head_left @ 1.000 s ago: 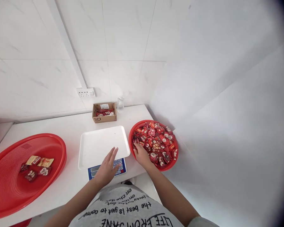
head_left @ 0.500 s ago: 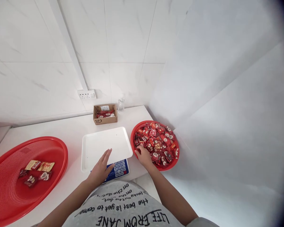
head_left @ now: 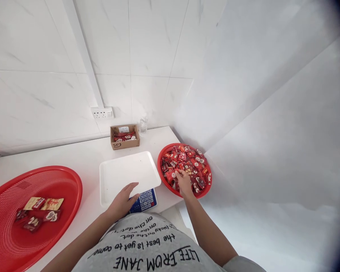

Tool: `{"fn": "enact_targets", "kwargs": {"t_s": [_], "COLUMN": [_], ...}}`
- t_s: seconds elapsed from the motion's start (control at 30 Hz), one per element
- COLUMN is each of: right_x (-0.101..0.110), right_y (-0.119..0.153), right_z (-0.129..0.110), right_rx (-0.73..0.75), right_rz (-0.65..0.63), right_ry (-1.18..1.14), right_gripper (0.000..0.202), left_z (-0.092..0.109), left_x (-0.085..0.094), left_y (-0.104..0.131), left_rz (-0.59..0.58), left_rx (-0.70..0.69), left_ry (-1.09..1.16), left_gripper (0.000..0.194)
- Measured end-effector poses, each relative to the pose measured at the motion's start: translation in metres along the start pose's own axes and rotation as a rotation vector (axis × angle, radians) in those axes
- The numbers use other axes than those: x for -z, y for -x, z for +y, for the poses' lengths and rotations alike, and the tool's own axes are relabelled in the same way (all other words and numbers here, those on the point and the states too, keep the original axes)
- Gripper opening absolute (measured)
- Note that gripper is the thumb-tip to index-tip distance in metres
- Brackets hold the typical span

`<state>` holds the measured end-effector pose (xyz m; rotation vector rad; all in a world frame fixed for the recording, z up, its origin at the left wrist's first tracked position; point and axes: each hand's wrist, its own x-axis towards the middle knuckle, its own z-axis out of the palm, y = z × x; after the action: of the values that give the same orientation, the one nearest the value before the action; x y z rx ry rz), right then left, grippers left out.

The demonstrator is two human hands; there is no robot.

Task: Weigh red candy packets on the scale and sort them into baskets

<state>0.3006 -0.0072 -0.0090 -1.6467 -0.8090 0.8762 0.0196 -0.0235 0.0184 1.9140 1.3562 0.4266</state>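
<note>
- Right hand (head_left: 184, 184): moved right from the left edge of the right basket (head_left: 159, 163), now over its near middle; thumb and fingertips pinch a red packet (head_left: 170, 175).
- Red packet: at right basket's near left, above the pile (head_left: 200, 162); didn't show there half a second ago.
- Left hand (head_left: 121, 201): shifted left, fingers loosely spread, nothing gripped, at white tray's (head_left: 129, 170) near edge; more keypad (head_left: 147, 200) showing than one second ago.
- Left basket (head_left: 49, 238): same few packets (head_left: 52, 215).
</note>
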Motion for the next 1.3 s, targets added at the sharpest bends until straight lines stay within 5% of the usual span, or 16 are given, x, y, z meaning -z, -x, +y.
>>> {"fn": "enact_targets", "kwargs": {"t_s": [0.2, 0.3, 0.57, 0.8, 1.07, 1.2, 1.3], "right_x": [-0.063, -0.075, -0.049, -0.065, -0.052, -0.039, -0.040], "right_y": [0.063, 0.073, -0.009, -0.051, -0.041, -0.024, -0.006], "right_z": [-0.025, -0.029, -0.026, -0.024, -0.020, -0.028, -0.037], "right_rx": [0.038, 0.110, 0.181, 0.060, 0.066, 0.094, -0.007], "right_rz": [-0.463, -0.549, -0.333, -0.366, -0.258, -0.102, -0.115], "right_ry": [-0.045, 0.040, 0.621, 0.699, 0.618, 0.337, 0.082], "right_gripper": [0.016, 0.014, 0.030, 0.040, 0.051, 0.053, 0.052], "left_z": [0.031, 0.026, 0.002, 0.001, -0.005, 0.001, 0.009], "left_x": [-0.005, -0.009, -0.001, 0.011, 0.016, 0.017, 0.014], "left_y": [-0.015, -0.016, -0.010, -0.009, -0.009, -0.010, -0.013], "left_rz": [-0.215, -0.198, -0.141, -0.061, -0.047, -0.078, -0.096], "left_rx": [0.105, 0.167, 0.395, 0.418, 0.467, 0.512, 0.545], "left_ry": [0.329, 0.360, 0.504, 0.626, 0.793, 0.929, 1.073], "left_gripper": [0.043, 0.043, 0.045, 0.045, 0.048, 0.047, 0.042]}}
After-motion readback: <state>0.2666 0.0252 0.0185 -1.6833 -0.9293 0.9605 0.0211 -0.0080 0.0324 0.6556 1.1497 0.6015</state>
